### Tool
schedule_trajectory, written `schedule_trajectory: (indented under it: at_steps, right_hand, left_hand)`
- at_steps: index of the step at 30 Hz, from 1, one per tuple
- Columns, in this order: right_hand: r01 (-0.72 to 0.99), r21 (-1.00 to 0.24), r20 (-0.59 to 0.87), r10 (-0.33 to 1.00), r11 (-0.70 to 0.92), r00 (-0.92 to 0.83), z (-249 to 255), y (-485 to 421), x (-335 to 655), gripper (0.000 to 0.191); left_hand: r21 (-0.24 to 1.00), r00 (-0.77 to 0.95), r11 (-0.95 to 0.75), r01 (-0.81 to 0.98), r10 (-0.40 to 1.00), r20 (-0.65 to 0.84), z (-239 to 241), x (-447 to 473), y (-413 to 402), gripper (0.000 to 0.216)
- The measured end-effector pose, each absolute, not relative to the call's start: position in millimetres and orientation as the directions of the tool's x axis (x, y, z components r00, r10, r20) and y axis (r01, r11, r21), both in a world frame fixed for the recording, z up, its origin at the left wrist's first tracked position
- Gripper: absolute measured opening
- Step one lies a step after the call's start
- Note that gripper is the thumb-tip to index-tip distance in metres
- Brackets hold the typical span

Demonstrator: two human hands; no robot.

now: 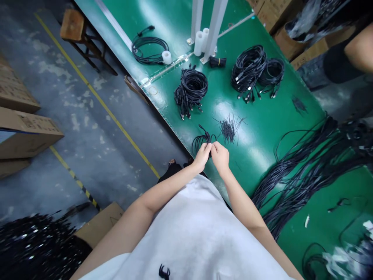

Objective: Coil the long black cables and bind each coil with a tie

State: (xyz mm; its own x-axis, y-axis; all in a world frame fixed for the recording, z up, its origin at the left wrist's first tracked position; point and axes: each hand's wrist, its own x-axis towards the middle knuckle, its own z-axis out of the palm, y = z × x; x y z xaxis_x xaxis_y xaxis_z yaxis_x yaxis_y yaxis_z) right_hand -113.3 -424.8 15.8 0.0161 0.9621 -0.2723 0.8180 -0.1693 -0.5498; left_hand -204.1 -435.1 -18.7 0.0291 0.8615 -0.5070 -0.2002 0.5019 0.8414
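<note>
A small coil of black cable is held over the near edge of the green table. My left hand is closed round the coil's near side. Against it, my right hand pinches at the same spot, thumbs almost touching; whatever its fingers grip is hidden. Just beyond lies a loose pile of short black ties. A larger bundle of coiled cables with plugs sits farther up the table.
More coiled cables lie toward the far side, and one coil rests near white rolls and metal posts. Long loose cables spread at right. A stool and cartons stand on the floor; another person's arm shows.
</note>
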Motion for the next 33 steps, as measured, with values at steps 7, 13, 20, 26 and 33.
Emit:
schedule_trajectory:
  at_steps: [7, 13, 20, 26, 33]
  right_hand:
    - [0.371, -0.830, -0.469, 0.881, -0.416, -0.061, 22.4, -423.1, -75.5, 0.024]
    - [0.141, -0.894, -0.416, 0.905, -0.424, 0.089, 12.5, -414.2, -70.5, 0.050]
    - [-0.166, -0.870, -0.488, 0.858, -0.464, 0.159, 3.2, -356.0, -113.9, 0.034]
    - [0.088, -0.990, -0.088, 0.978, -0.106, 0.189, 9.0, -216.8, -134.6, 0.047]
    - [0.106, -0.888, -0.417, 0.882, -0.447, 0.218, -65.6, -312.6, -147.3, 0.030]
  left_hand:
    - [0.903, 0.193, 0.429, -0.017, 0.888, -0.418, -6.7, -224.3, -427.4, 0.028]
    - [0.713, 0.541, 0.655, -0.252, 0.706, -0.457, 33.5, -245.3, -405.2, 0.035]
    - [0.827, 0.290, 0.543, -0.147, 0.823, -0.488, 25.7, -286.8, -344.2, 0.027]
    - [0.836, 0.005, 0.367, -0.407, 0.917, -0.400, 20.0, -307.5, -205.2, 0.017]
    - [0.866, -0.092, 0.496, -0.057, 0.861, -0.499, -30.4, -341.8, -116.7, 0.024]
